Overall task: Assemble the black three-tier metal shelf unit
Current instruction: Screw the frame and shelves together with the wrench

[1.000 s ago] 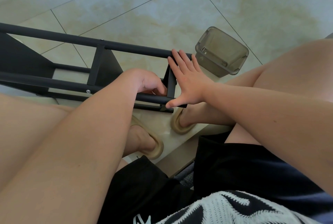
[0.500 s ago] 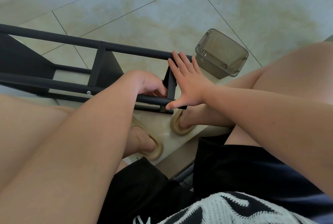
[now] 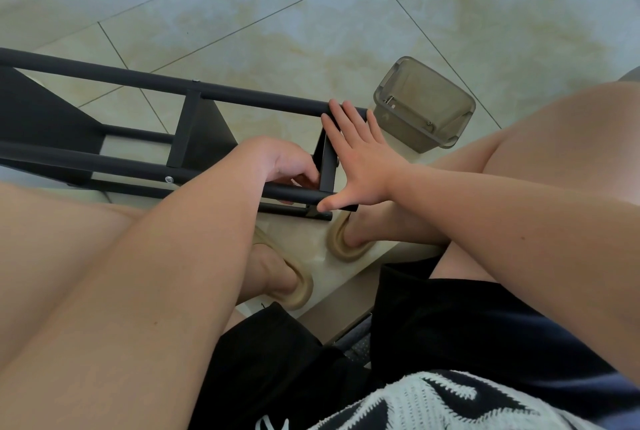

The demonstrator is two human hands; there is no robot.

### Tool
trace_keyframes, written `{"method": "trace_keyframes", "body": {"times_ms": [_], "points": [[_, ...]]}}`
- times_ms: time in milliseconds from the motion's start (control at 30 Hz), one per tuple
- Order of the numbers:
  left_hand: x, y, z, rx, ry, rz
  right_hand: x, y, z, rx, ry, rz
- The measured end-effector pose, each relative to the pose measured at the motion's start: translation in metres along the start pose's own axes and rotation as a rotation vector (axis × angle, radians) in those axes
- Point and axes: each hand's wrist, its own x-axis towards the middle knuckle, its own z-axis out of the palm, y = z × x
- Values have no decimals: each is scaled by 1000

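The black metal shelf unit (image 3: 145,83) lies on its side on the tiled floor, its long poles running from the left edge toward the middle. My right hand (image 3: 360,159) presses flat with straight fingers against the end panel (image 3: 327,166) at the unit's near end, thumb down by the lower pole. My left hand (image 3: 280,163) reaches inside the frame just left of that panel, fingers curled under the near pole; what the fingertips hold is hidden.
A smoky translucent plastic box (image 3: 424,107) lies tipped on the floor just right of the shelf's end. My feet in tan slippers (image 3: 346,242) rest below the unit. My bare knees flank the work on both sides.
Almost nothing differs. Both hands stay where they were at the shelf's end; the view has only shifted slightly.
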Motion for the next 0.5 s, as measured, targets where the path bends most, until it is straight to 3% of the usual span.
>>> {"method": "trace_keyframes", "body": {"times_ms": [500], "points": [[-4,2,2,-13,3,5,-1,-2,-1,0,-2,6]]}}
